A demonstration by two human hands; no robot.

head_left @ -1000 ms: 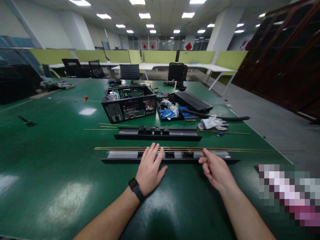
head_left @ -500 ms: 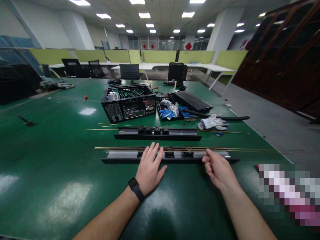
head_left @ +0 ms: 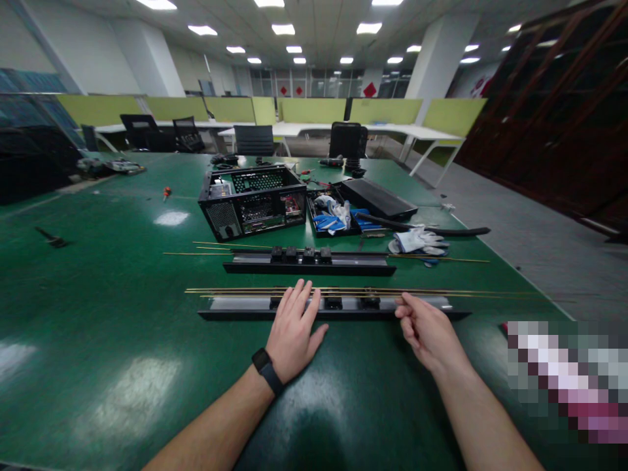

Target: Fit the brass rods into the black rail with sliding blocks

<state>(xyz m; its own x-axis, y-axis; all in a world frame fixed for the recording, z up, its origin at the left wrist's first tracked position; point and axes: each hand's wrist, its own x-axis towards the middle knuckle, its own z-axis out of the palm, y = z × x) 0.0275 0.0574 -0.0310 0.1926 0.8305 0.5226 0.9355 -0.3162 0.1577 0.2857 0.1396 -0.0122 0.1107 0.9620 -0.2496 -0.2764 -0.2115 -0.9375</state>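
Observation:
My left hand [head_left: 296, 327] lies flat over the middle of the nearer black-edged rail [head_left: 235, 306], fingers stretched across several thin brass-coloured rods [head_left: 245, 292]. A dark watch band circles that wrist. Toward the rail's right part, my right hand [head_left: 426, 326] is closed, with thumb and forefinger pinched at one of the rods. Dark blocks [head_left: 370, 299] sit along the rail beneath the rods; one is partly covered by my left fingers. Behind lies a second, shorter rail [head_left: 309, 267] with several black blocks [head_left: 308, 254] and thin rods beside it.
An open black computer case [head_left: 252, 203] stands beyond the rails. To its right are a tray with blue-white gloves [head_left: 333, 216], a black flat panel [head_left: 377, 198], a black tube [head_left: 441, 231] and another glove [head_left: 419, 242]. A pixelated patch covers the lower right.
My right hand has shifted very slightly left along the rods. My left hand and the rails look unmoved.

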